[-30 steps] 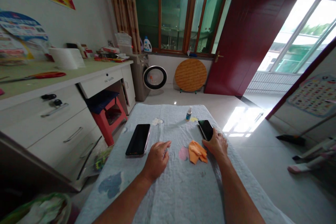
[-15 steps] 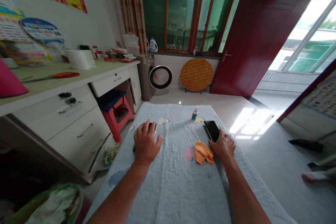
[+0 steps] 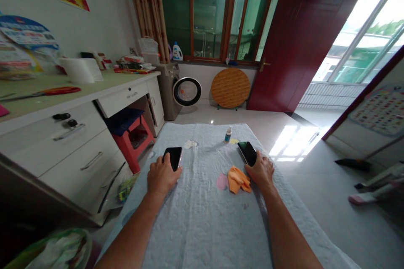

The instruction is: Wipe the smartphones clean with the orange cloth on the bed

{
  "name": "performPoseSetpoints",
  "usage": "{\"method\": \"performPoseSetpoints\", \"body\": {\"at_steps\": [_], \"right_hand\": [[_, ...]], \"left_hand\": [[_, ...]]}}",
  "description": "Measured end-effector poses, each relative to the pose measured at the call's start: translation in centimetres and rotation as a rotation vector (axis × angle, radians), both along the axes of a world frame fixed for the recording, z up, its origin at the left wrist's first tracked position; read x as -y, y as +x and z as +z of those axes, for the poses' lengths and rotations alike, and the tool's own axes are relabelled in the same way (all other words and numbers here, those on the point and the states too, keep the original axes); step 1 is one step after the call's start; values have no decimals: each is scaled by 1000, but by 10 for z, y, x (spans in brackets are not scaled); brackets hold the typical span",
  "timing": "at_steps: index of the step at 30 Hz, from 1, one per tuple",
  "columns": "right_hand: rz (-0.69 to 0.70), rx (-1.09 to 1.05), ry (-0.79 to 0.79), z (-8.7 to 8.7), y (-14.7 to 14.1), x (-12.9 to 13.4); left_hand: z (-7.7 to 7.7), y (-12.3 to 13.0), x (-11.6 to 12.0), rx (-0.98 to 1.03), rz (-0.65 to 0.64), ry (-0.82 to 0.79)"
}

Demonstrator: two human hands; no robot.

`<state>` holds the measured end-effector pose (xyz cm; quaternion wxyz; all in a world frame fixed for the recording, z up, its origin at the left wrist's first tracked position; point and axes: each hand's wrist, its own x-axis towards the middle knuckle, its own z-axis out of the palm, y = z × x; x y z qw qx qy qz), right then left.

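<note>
My left hand (image 3: 162,176) is closed around the lower part of a smartphone (image 3: 174,157), whose dark screen faces up. On the other side, my right hand (image 3: 261,170) grips the near end of a second dark-screened smartphone (image 3: 248,152), thumb on its left edge. Both phones are low over the pale blue quilted cloth (image 3: 205,218); whether they touch it I cannot tell. A crumpled orange cloth (image 3: 237,180) lies just left of my right hand. Beyond it stands a small spray bottle (image 3: 227,135) with a blue label, upright.
A white desk (image 3: 72,126) with drawers runs along the left, holding a paper roll (image 3: 82,70) and red-handled scissors (image 3: 61,90). Under it is a red stool (image 3: 134,134). A washing machine (image 3: 168,92) with its round door ajar and a round wooden tabletop (image 3: 230,87) stand at the back.
My left hand has slid back and to the left, gripping its phone's near end, so more of the screen shows. My right hand still holds its phone. The view has shifted slightly.
</note>
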<state>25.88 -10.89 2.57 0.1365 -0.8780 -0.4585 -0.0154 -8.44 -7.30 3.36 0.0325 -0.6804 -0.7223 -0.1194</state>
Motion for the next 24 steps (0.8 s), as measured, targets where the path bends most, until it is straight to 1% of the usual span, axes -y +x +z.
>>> {"method": "performPoseSetpoints", "body": {"at_steps": [4, 9, 12, 15, 18, 20, 22, 24], "right_hand": [[-15, 3, 5, 4, -5, 2], [-55, 41, 7, 3, -12, 2], [-58, 30, 19, 1, -12, 1], [-48, 19, 43, 0, -10, 0], [-62, 8, 56, -1, -9, 0], [-74, 16, 63, -1, -10, 0], [-81, 28, 67, -1, -10, 1], [-87, 32, 65, -1, -11, 2]], "left_hand": [[-6, -1, -5, 9, -1, 27], [-10, 0, -6, 6, 29, 46], [-8, 1, -5, 18, 27, 81], [-2, 4, -1, 23, 10, 188], [7, 10, 5, 40, -42, 336], [12, 18, 11, 61, -101, 406], [14, 28, 18, 90, -184, 436], [11, 39, 25, 145, -261, 436]]}}
